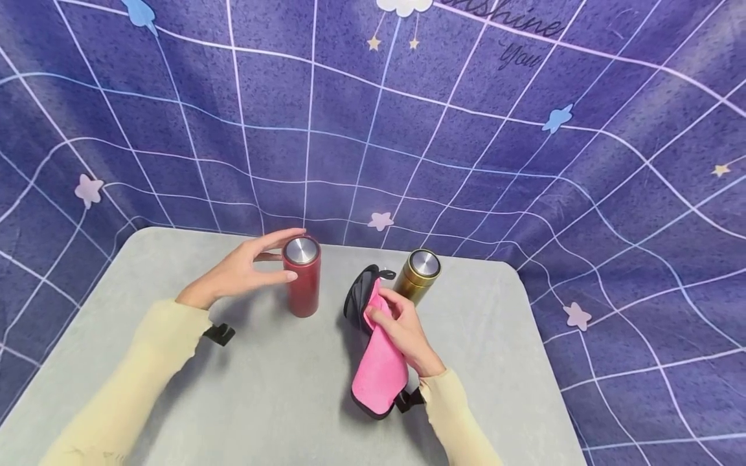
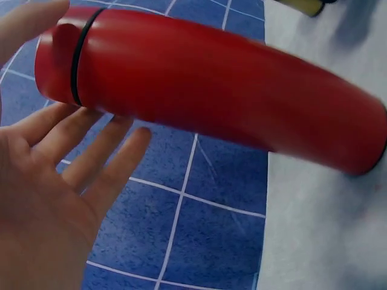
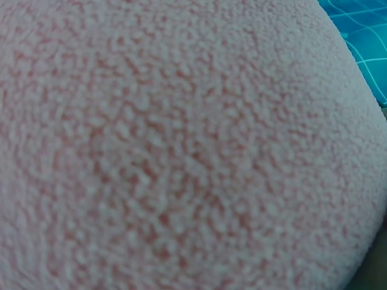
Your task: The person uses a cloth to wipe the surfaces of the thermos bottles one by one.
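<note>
A red thermos flask [image 1: 304, 291] with a silver-topped lid stands upright on the grey table. My left hand [image 1: 247, 268] is around its upper part, thumb at the near side and the fingers behind. The left wrist view shows fairly straight, spread fingers [image 2: 78, 145] beside the red flask [image 2: 211, 78], the palm apart from it. A black pouch with a pink lining [image 1: 381, 375] lies opened out to the right. My right hand [image 1: 405, 330] pinches its pink edge between thumb and fingers. Pale pink textured fabric [image 3: 181, 145] fills most of the right wrist view, hiding that hand.
A gold thermos flask [image 1: 416, 278] with a silver-topped lid stands just beyond my right hand, partly hidden. The grey table [image 1: 262, 395] ends at the back against a purple-blue curtain [image 1: 350, 129] with a grid and stars. More curtain hangs on both sides.
</note>
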{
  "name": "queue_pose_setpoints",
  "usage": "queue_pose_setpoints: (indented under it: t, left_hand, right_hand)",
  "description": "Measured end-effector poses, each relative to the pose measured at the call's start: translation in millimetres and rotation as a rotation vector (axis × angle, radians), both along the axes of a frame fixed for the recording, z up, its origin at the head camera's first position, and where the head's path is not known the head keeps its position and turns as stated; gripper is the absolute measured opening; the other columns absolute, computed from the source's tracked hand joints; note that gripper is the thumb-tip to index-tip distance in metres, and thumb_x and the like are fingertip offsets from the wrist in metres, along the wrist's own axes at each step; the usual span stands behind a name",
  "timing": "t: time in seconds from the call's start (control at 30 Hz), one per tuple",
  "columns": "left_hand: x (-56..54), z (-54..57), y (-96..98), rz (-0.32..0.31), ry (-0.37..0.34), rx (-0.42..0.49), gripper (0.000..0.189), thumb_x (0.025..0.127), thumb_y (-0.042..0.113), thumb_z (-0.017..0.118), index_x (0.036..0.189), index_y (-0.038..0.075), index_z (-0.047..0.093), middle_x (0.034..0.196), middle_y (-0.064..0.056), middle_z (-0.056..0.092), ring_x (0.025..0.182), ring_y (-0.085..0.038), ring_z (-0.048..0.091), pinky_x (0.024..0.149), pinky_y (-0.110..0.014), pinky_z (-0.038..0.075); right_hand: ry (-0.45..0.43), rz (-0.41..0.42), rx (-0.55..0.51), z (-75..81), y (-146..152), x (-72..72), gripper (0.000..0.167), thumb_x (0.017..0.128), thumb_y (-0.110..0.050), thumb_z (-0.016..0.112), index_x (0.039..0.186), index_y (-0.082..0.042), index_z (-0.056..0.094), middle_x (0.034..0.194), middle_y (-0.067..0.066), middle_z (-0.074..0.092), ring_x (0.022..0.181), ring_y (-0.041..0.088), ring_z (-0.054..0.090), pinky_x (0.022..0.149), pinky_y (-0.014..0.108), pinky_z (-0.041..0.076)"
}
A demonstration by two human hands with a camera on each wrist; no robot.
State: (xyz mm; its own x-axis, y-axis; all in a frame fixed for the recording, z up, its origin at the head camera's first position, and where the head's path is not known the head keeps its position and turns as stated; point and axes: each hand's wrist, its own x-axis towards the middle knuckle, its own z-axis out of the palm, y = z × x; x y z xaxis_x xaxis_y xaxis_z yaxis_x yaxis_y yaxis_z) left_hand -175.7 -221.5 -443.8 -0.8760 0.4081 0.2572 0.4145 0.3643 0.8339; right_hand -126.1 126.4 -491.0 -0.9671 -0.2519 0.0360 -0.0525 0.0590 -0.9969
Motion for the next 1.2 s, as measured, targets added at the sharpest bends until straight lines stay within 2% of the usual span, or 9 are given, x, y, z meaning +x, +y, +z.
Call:
queue_pose_setpoints:
  t: [0.1,0.23,0.5,0.63,0.77,0.87,1.07,1.2]
  left_hand:
    - [-5.4,2.6,-2.8,-0.049,0.002,-0.019,0.078,0.093,0.017,0.087,0.161,0.028,0.05,0.158,0.004,0.056,0.136,-0.01,0.059,0.111,-0.027,0.054]
    - [-8.8,3.5,-4.0,-0.066,-0.011,-0.03,0.077,0.093,0.017,0.086,0.161,0.029,0.051,0.156,0.004,0.058,0.138,-0.009,0.057,0.111,-0.03,0.054]
    - [-13.1,2.2,-1.5,-0.03,-0.025,-0.083,0.071,0.092,0.022,0.087,0.156,0.031,0.057,0.143,0.006,0.068,0.129,-0.017,0.065,0.11,-0.042,0.056]
    - [-14.0,3.4,-1.7,-0.021,-0.017,-0.085,0.069,0.089,0.02,0.09,0.152,0.029,0.063,0.14,0.007,0.07,0.129,-0.016,0.065,0.106,-0.036,0.059]
    - [-15.8,3.7,-2.2,-0.019,-0.012,-0.075,0.068,0.086,0.018,0.093,0.148,0.026,0.066,0.137,0.006,0.072,0.129,-0.007,0.063,0.102,-0.031,0.061]
    - [-17.0,3.6,-1.6,-0.014,-0.011,-0.071,0.069,0.084,0.018,0.094,0.147,0.025,0.068,0.135,0.005,0.073,0.127,-0.005,0.064,0.099,-0.03,0.062]
    - [-19.4,3.7,-1.7,-0.005,0.004,-0.087,0.07,0.081,0.023,0.097,0.145,0.027,0.069,0.133,0.004,0.075,0.121,-0.014,0.071,0.095,-0.029,0.063]
    - [-19.9,3.8,-1.6,-0.003,0.012,-0.089,0.072,0.08,0.023,0.097,0.146,0.025,0.069,0.135,0.002,0.074,0.118,-0.018,0.073,0.095,-0.035,0.064]
  right_hand:
    - [0.002,-0.003,0.009,0.2,-0.8,-0.7,0.035,0.094,-0.003,0.073,0.128,0.003,0.071,0.103,0.003,0.071,0.093,0.011,0.063,0.08,0.019,0.053]
    - [0.004,-0.004,0.022,0.1,-1.3,-1.4,0.035,0.094,-0.004,0.073,0.128,0.002,0.072,0.104,0.004,0.071,0.094,0.011,0.063,0.081,0.019,0.053]
    - [0.012,-0.002,0.018,-1.0,-2.4,-1.9,0.034,0.095,-0.006,0.073,0.128,0.003,0.071,0.104,0.002,0.071,0.093,0.011,0.063,0.08,0.019,0.053]
    - [0.015,-0.002,0.021,-1.6,-3.0,-3.4,0.034,0.095,-0.006,0.073,0.128,0.003,0.071,0.104,0.001,0.072,0.092,0.01,0.063,0.08,0.019,0.053]
    - [0.016,-0.004,0.021,-1.3,-3.5,-5.4,0.035,0.094,-0.005,0.073,0.129,0.002,0.072,0.105,0.003,0.072,0.094,0.011,0.063,0.081,0.019,0.053]
    - [0.015,-0.003,0.023,-1.0,-3.3,-6.4,0.036,0.094,-0.005,0.073,0.129,0.002,0.071,0.105,0.003,0.072,0.094,0.01,0.063,0.081,0.019,0.053]
    - [0.016,-0.001,0.015,-1.8,-4.2,-8.5,0.033,0.095,-0.003,0.071,0.128,0.002,0.071,0.103,-0.002,0.071,0.092,0.009,0.063,0.08,0.019,0.053]
    - [0.013,-0.008,0.017,-1.8,-6.1,-10.3,0.031,0.095,-0.002,0.071,0.126,0.002,0.072,0.103,-0.002,0.071,0.091,0.009,0.063,0.078,0.019,0.053]
